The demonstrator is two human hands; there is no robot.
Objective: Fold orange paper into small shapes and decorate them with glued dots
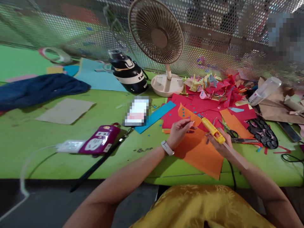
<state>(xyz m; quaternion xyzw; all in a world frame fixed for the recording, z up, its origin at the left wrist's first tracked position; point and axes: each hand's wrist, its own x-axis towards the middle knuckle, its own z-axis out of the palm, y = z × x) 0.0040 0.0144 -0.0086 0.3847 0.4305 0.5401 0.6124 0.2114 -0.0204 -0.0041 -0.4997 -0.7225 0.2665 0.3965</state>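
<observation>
In my right hand (pixel 222 144) is a yellow hot glue gun (pixel 213 129), its nozzle pointing up and left and a long pale glue stick (pixel 237 156) sticking out behind. My left hand (pixel 179 133), with a white watch on the wrist, pinches a cut piece of orange paper (pixel 186 114) marked with blue dots. The glue gun's nozzle is close to that piece; whether they touch I cannot tell. Beneath both hands lies a larger orange sheet (pixel 201 155). Red paper sheets (pixel 173 115) are spread just beyond.
Folded dotted paper pieces (pixel 220 88) are heaped behind the red sheets. Scissors (pixel 231 131) and a red-handled cutter (pixel 247 141) lie at the right. A fan (pixel 167 85), a black bottle (pixel 130 76), a phone (pixel 137 110) and a purple power strip (pixel 99 139) stand or lie leftward.
</observation>
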